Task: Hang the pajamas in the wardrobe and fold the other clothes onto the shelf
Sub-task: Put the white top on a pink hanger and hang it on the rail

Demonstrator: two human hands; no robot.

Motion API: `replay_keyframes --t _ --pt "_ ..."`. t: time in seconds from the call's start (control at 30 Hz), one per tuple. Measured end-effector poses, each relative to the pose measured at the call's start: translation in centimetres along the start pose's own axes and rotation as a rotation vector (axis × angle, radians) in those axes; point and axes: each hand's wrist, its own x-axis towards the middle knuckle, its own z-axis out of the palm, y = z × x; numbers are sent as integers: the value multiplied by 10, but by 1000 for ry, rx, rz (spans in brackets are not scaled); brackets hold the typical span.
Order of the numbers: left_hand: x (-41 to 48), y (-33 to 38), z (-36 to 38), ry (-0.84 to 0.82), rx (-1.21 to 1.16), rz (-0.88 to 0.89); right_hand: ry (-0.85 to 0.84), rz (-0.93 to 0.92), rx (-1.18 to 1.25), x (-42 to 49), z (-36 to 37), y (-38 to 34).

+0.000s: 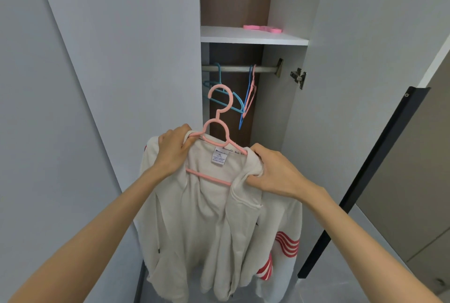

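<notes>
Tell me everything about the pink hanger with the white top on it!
The pink hanger looks like thin plastic. It has a round open hook on top, a ring-shaped neck, sloping shoulders and a straight lower bar. It is held upright inside the collar of the white top, which drapes from it. The left hand grips the cloth over one shoulder, the right hand over the other. Its hook is below the rail, not yet on it.

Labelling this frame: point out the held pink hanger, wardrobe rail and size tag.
held pink hanger (209,177), head view, lower bar.
wardrobe rail (233,68), head view, bare middle.
size tag (220,156), head view, centre.
</notes>
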Motion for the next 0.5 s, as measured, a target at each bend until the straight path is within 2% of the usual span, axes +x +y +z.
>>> replay_keyframes --t 0.1,0.3,0.5 --pt "4 4 3 -39 -4 19 54 35 -39 -3 2 -1" --pt "11 12 13 -162 -42 113 317 63 -245 -14 14 4" --pt "25 18 29 -226 -87 241 500 187 -205 -25 18 8"
